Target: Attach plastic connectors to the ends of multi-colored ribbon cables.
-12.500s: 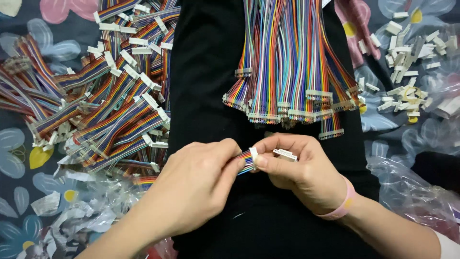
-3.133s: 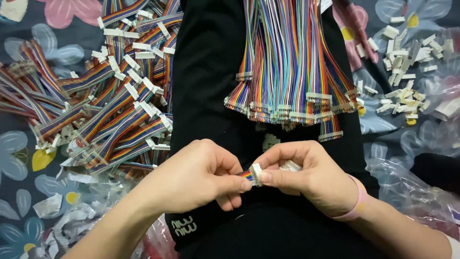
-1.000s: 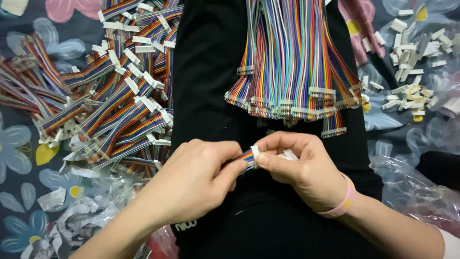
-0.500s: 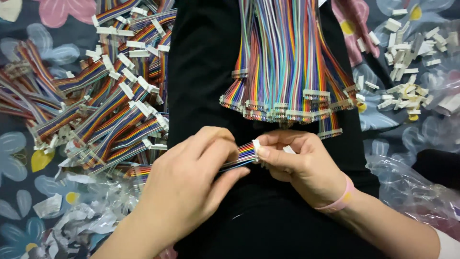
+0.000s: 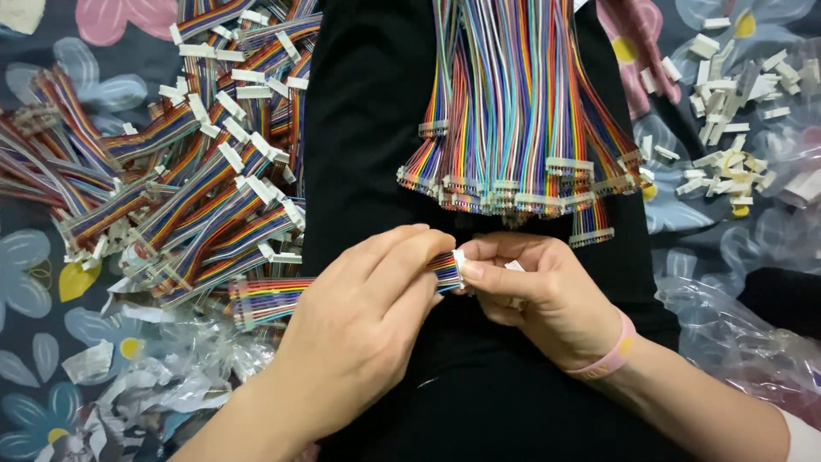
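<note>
Bright, even overhead light, soft shadows — mostly sharp, slight blur at edges

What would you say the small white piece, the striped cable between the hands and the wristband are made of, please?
White connector: probably moulded plastic, opaque and matte, with crisp edges. Rainbow ribbon cable, held by the left hand and right hand: thin wires in coloured, likely plastic, insulation. Pink wristband: seemingly smooth silicone or rubber.

Rainbow ribbon cable (image 5: pixel 445 270), white connector (image 5: pixel 459 267) at end, pinched between both hands.
</note>
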